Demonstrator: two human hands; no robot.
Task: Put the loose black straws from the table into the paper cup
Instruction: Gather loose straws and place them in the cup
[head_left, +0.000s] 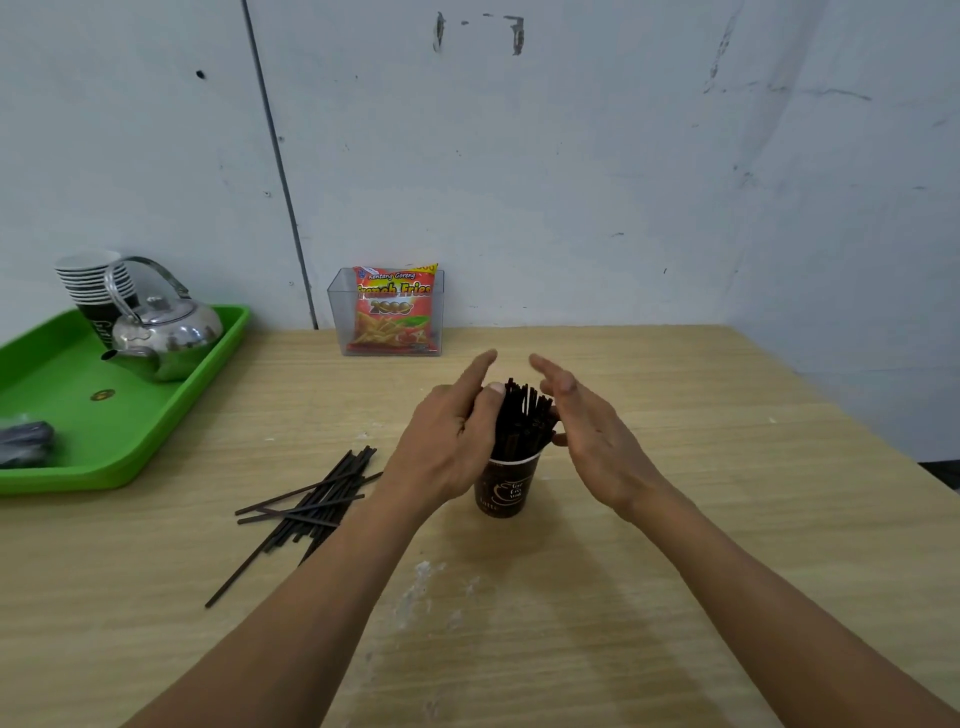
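A dark brown paper cup (505, 486) stands upright in the middle of the wooden table. A bundle of black straws (522, 421) sticks up out of it. My left hand (449, 439) presses its thumb and palm against the left side of that bundle. My right hand (589, 431) is flat against the bundle's right side, fingers stretched out. A pile of several loose black straws (311, 506) lies on the table to the left of the cup, partly under my left forearm.
A green tray (104, 415) at the left holds a metal kettle (163, 330), a stack of paper cups (96, 283) and a dark object. A clear box with a snack bag (394, 312) stands by the wall. The table's right edge (831, 400) runs diagonally.
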